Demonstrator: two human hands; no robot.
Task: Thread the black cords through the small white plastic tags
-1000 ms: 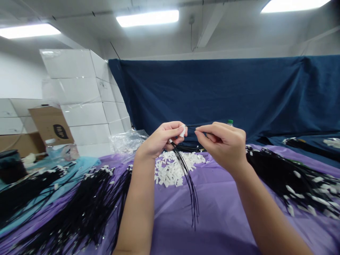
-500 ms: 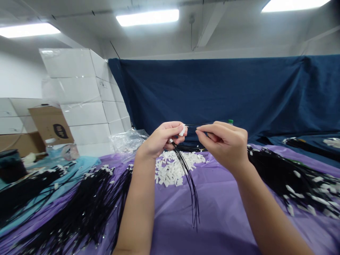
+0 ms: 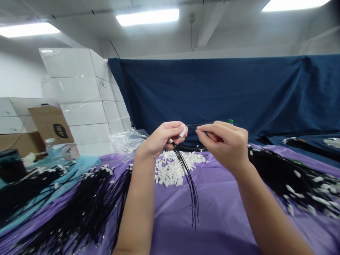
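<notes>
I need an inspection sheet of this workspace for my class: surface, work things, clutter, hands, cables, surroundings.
Surface: purple cloth, light-blue cloth at left.
Work things: white piece in the left hand; loose white pieces heaped beyond.
Clutter: clear plastic bag, bottle and dark cup at left.
Hands: left hand pinches the white piece; right hand pinches a thin black strand.
Cables: hanging strands below the left hand; left bundles, right bundle.
Surroundings: white boxes, blue curtain, ceiling lights.
</notes>
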